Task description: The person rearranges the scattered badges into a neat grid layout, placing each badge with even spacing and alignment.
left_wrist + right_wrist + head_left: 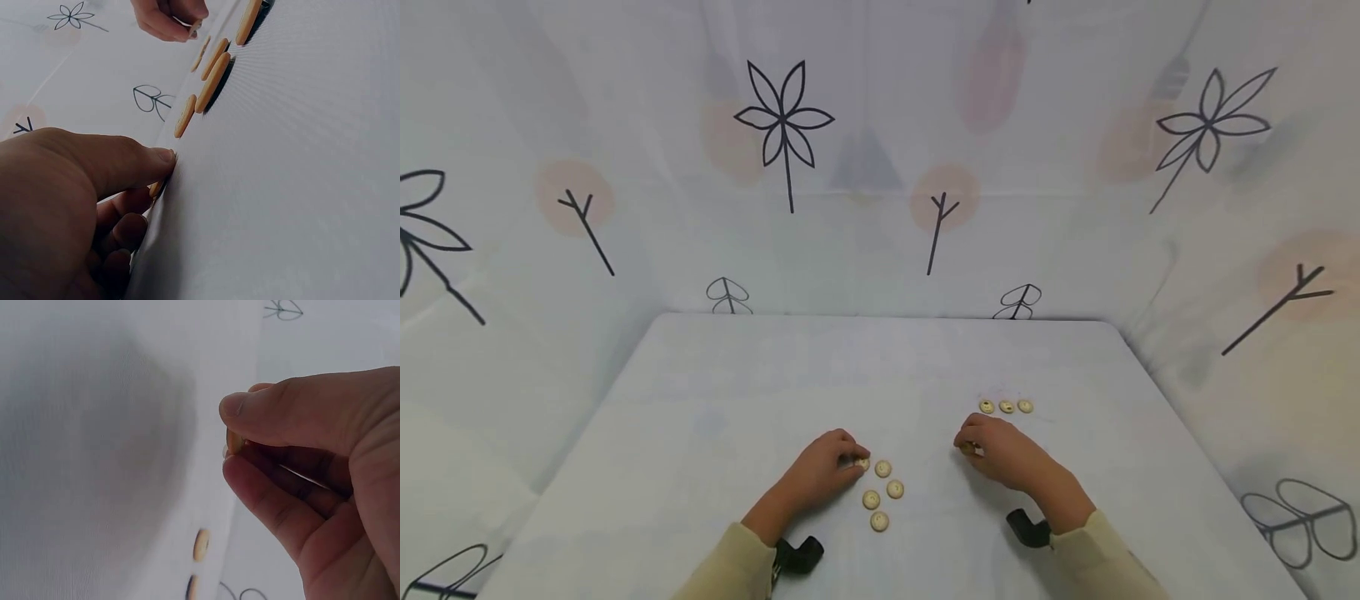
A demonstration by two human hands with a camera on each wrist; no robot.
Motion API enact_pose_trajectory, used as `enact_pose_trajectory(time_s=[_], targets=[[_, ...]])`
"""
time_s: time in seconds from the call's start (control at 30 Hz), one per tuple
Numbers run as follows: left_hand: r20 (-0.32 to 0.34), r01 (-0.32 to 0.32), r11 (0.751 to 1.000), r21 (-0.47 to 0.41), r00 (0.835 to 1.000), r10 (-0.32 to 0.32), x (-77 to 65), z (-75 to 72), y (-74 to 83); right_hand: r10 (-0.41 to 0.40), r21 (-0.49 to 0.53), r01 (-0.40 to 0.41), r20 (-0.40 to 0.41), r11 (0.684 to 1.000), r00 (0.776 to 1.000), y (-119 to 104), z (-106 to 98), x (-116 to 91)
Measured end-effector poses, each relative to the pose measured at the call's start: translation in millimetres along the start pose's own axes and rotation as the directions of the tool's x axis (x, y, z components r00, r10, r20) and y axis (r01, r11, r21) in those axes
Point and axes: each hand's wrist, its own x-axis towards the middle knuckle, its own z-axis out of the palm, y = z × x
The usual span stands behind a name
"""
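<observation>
My left hand is low at the white table, thumb and fingertips pinching a round tan wooden button at the surface. Beside it lie several more buttons of the same kind, among them one button just right of the fingertips and another button nearest me. Raised a little above the table, my right hand pinches a button between thumb and fingers. Past that hand, three buttons lie in a short row, the middle button among them. The curled fingers partly hide both held buttons.
The white table reaches back to a pale wall cloth printed with leaves and twigs. Black wrist mounts, one at the left wrist and one at the right wrist, sit close over the tabletop.
</observation>
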Motion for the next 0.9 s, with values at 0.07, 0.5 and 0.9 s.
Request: enact_pose_trajectory(time_s=[0.07,0.5,0.9], targets=[[-0.001,0.001,1.0,-0.001,1.0,-0.001,-0.5,-0.2,0.0,0.033,0.005,-0.033,0.003,0.999,0.999,4,-1,0],[0.006,0.018,1.0,0.0,1.0,-0.018,-1.0,1.2,-0.9,0.127,0.009,-0.127,-0.016,0.992,0.992,32,0,3],[-0.006,0.006,1.0,0.001,1.0,-0.006,-0.6,3.3,-4.4,0.193,0.018,-0.193,-0.024,0.981,0.981,54,0,8]])
